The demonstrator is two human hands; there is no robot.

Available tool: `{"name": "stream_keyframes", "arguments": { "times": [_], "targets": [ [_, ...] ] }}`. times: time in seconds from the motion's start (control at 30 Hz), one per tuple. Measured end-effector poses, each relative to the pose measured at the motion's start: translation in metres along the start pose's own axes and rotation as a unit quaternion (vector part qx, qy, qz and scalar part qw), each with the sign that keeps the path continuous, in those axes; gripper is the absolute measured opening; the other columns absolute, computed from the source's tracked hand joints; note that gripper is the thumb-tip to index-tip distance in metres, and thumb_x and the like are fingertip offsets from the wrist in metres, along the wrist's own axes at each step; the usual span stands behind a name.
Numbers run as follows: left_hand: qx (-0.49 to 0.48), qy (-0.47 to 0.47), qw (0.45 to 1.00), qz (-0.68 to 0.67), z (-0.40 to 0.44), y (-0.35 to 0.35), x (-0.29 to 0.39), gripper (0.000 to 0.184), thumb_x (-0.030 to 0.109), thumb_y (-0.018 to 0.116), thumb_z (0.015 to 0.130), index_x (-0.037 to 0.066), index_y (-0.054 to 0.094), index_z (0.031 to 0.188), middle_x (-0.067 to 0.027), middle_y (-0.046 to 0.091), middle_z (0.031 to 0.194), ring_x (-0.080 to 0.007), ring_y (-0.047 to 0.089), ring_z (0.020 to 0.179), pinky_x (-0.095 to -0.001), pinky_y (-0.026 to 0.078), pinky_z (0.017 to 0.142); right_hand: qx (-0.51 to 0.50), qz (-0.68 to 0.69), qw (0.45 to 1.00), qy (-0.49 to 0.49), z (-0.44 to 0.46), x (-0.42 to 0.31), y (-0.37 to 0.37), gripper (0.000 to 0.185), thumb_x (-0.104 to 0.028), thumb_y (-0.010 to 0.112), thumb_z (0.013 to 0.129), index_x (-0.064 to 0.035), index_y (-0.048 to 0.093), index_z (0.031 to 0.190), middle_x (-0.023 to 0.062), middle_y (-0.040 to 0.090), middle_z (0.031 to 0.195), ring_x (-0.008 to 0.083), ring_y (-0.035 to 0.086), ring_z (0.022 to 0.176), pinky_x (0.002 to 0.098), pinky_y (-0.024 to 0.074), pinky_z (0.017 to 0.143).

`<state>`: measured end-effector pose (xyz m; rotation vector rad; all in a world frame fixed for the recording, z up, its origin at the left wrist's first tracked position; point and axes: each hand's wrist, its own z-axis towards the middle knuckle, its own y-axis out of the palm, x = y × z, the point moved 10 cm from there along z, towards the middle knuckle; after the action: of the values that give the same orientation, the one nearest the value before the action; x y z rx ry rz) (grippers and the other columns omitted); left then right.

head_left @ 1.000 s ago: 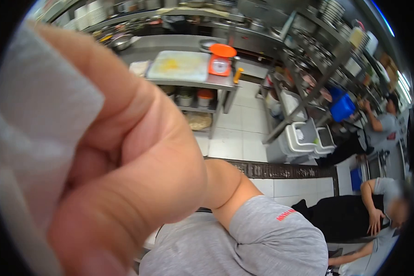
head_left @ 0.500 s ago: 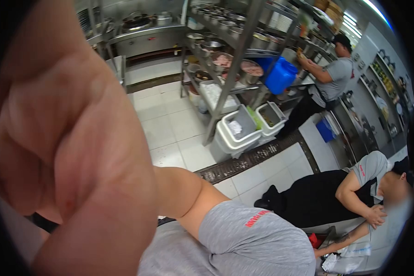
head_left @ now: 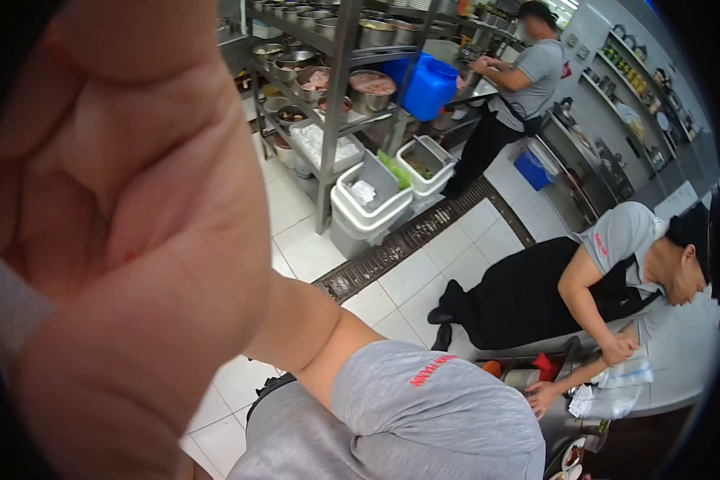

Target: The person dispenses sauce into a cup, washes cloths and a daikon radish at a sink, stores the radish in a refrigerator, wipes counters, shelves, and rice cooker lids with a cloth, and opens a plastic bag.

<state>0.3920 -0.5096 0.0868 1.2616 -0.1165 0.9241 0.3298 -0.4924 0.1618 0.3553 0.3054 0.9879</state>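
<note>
My right hand (head_left: 176, 264) fills the left side of the view, very close to the camera and partly cut off by its edge. The palm faces me and the fingers curl inward. Whatever they may hold is hidden. A pale blurred patch shows by the lower left edge of the hand. Behind it, my bent forearm runs to my grey sleeve (head_left: 440, 408) with red lettering. My left hand cannot be made out; only a small skin-coloured patch shows at the bottom edge.
A metal rack (head_left: 340, 104) holds several pots. Below stand two white bins (head_left: 368, 220) beside a floor drain grate (head_left: 408, 244). A blue container (head_left: 430, 88) hangs near the rack. One co-worker (head_left: 528, 72) stands behind; another (head_left: 528, 292) leans at a counter on the right, hands low.
The view has turned, so the rack, bins and far co-worker sit further left. The near co-worker's hands have moved down, one reaching toward items beside my sleeve. My hand stays near the camera.
</note>
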Motion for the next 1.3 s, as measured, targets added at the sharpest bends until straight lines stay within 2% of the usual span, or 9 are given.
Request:
{"name": "stream_keyframes", "arguments": {
  "times": [0.53, 0.63, 0.67, 0.77, 0.93, 1.03, 1.13, 1.23, 1.3],
  "targets": [
    [0.114, -0.027, 0.989, 0.089, -0.079, 0.001, 0.055, 0.068, 0.038, 0.059, 0.089, 0.0, 0.03, 0.137, -0.0213, 0.043, 0.132, -0.0268, 0.049, 0.119, -0.0394, 0.044, 0.1, -0.047, -0.304, 0.951, -0.026, -0.01, -0.037, -0.024, 0.045, 0.009, 0.054, 0.082, 0.0028, 0.048, 0.126, 0.0175, 0.064, 0.103, 0.0288, 0.066, 0.092, 0.0356, 0.0583, 0.07],
    [0.015, 0.135, 0.974, 0.18, -0.081, 0.011, 0.11, 0.075, 0.044, 0.06, 0.085, 0.001, 0.029, 0.138, -0.0218, 0.043, 0.133, -0.0286, 0.048, 0.12, -0.0411, 0.042, 0.101, 0.31, -0.156, 0.909, -0.229, -0.072, -0.161, -0.127, 0.033, -0.017, 0.058, 0.087, -0.002, 0.053, 0.116, 0.0134, 0.052, 0.119, 0.0184, 0.049, 0.104, 0.0315, 0.0428, 0.079],
    [-0.027, 0.193, 0.955, 0.224, -0.073, 0.014, 0.12, 0.077, 0.046, 0.06, 0.084, 0.001, 0.028, 0.139, -0.022, 0.042, 0.133, -0.0292, 0.048, 0.12, -0.0417, 0.041, 0.101, -0.044, -0.278, 0.959, -0.025, -0.026, -0.155, -0.073, 0.033, -0.017, 0.053, 0.09, -0.0044, 0.052, 0.12, 0.019, 0.05, 0.124, 0.0216, 0.049, 0.103, 0.0315, 0.0402, 0.075],
    [-0.12, 0.321, 0.867, 0.361, -0.056, 0.025, 0.13, 0.084, 0.051, 0.061, 0.081, 0.001, 0.027, 0.14, -0.0225, 0.042, 0.134, -0.031, 0.048, 0.12, -0.0433, 0.039, 0.103, 0.112, -0.587, 0.784, -0.165, -0.055, -0.237, -0.111, 0.026, -0.013, 0.058, 0.086, -0.0031, 0.06, 0.11, 0.0193, 0.055, 0.12, 0.0283, 0.051, 0.113, 0.0395, 0.0419, 0.096],
    [-0.185, 0.452, 0.646, 0.586, -0.015, 0.039, 0.1, 0.096, 0.06, 0.062, 0.076, 0.001, 0.024, 0.141, -0.0234, 0.041, 0.135, -0.0339, 0.046, 0.121, -0.0462, 0.035, 0.105, 0.264, -0.814, 0.494, 0.154, -0.156, -0.33, -0.296, 0.012, 0.001, 0.065, 0.079, -0.0004, 0.067, 0.091, 0.009, 0.065, 0.102, 0.0172, 0.059, 0.095, 0.0273, 0.0458, 0.084],
    [-0.13, 0.482, 0.528, 0.687, 0.036, 0.011, 0.074, 0.103, 0.066, 0.063, 0.073, 0.001, 0.023, 0.143, -0.024, 0.04, 0.136, -0.0357, 0.046, 0.122, -0.0478, 0.033, 0.106, 0.19, -0.911, 0.256, 0.262, -0.248, -0.388, -0.406, 0.017, 0.004, 0.056, 0.074, -0.0017, 0.068, 0.085, 0.0149, 0.062, 0.099, 0.0299, 0.059, 0.094, 0.0352, 0.0459, 0.085],
    [0.064, 0.341, 0.562, 0.751, 0.1, -0.088, 0.026, 0.094, 0.063, 0.065, 0.072, 0.001, 0.035, 0.137, -0.0202, 0.046, 0.132, -0.0326, 0.045, 0.123, -0.0457, 0.034, 0.104, 0.227, -0.909, 0.138, 0.322, -0.364, -0.459, -0.508, 0.028, 0.004, 0.051, 0.074, -0.0018, 0.065, 0.098, 0.0201, 0.056, 0.115, 0.0354, 0.053, 0.108, 0.0401, 0.0414, 0.094],
    [0.24, -0.012, 0.629, 0.739, 0.09, -0.239, -0.058, 0.047, 0.015, 0.071, 0.079, 0.004, 0.052, 0.121, -0.0123, 0.055, 0.121, -0.025, 0.05, 0.114, -0.0365, 0.038, 0.097, 0.189, -0.844, 0.049, 0.5, -0.495, -0.478, -0.584, 0.035, -0.004, 0.053, 0.077, -0.0006, 0.062, 0.11, 0.0259, 0.049, 0.127, 0.04, 0.047, 0.117, 0.0438, 0.0363, 0.102],
    [0.302, -0.188, 0.634, 0.687, 0.01, -0.319, -0.123, 0.039, 0.015, 0.069, 0.08, 0.003, 0.055, 0.114, -0.0178, 0.055, 0.117, -0.0321, 0.055, 0.107, -0.0369, 0.043, 0.093, -0.148, -0.596, -0.002, 0.789, -0.633, -0.439, -0.639, 0.038, -0.025, 0.064, 0.072, -0.0103, 0.067, 0.107, 0.014, 0.063, 0.112, 0.0323, 0.058, 0.104, 0.0408, 0.0456, 0.09]
  ]
}}
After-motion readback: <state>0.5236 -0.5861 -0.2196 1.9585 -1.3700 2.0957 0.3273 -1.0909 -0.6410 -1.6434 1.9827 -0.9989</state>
